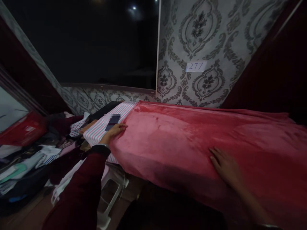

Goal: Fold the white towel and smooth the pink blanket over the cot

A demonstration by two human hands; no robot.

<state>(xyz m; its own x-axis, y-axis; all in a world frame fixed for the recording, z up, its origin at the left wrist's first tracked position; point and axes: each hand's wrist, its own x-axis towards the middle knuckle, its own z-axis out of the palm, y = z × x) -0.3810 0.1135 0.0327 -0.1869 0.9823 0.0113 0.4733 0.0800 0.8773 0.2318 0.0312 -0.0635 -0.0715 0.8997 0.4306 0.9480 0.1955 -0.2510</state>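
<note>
Smoothing across a raised surface, with a red blanket (163, 143) lying wide under both hands, running from mid-view to the far right and sagging over the near edge in a shadowed fold. Laying the right hand (226, 166) open on top, palm down, fingers loosely apart. Resting the left hand (115, 131) at the blanket's left edge, fingertips on the red fabric; cannot tell whether pinching it or merely touching it.

Finding a dark phone-like object (113, 122), partly pixelated, right beside that left hand, on a striped cloth (94, 132) showing past the blanket's border. Crossing above a white plastic stool (116, 183) with the left arm, in a dark red sleeve (80, 188).

Bordering, farther left, on a jumble of clothes (46, 155), including a dotted cloth (78, 126) near the striped one, a green item (15, 172) and, just behind, a bright red bag (26, 129).

Facing patterned wallpaper (200, 22) behind the blanket, along with a large dark screen (96, 48) above the striped cloth and, to the screen's right, a paper label (196, 66) reading 277. Seeing thin cables (96, 99) below the screen too.
</note>
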